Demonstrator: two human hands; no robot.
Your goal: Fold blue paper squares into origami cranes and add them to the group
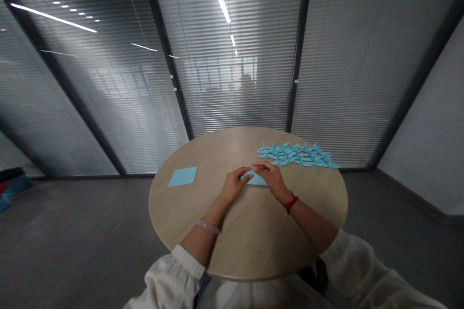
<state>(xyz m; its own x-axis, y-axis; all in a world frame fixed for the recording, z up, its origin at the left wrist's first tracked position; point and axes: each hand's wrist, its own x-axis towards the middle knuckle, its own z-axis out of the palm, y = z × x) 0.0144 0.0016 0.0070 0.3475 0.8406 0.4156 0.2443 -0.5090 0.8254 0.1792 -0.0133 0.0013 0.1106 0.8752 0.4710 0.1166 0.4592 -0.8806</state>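
A piece of light blue origami paper (pixel 257 180) lies on the round wooden table (pixel 250 231), between my two hands and partly covered by them. At its left side, my left hand (pixel 235 182) is closed on the edge, thumb and fingers bent around it. My right hand (pixel 271 177) reaches over the paper's upper right part, with its fingers curled onto it and the fingertips close to those of the left. The paper seems to be folded, but the fingers hide its far edge.
Several folded blue paper cranes (pixel 297 154) sit in rows at the table's back right. A flat stack or sheet of blue paper (pixel 182 176) lies on the left side. Behind the table stands a glass wall with blinds (pixel 239 91). Dark objects (pixel 14 181) rest on the floor far left.
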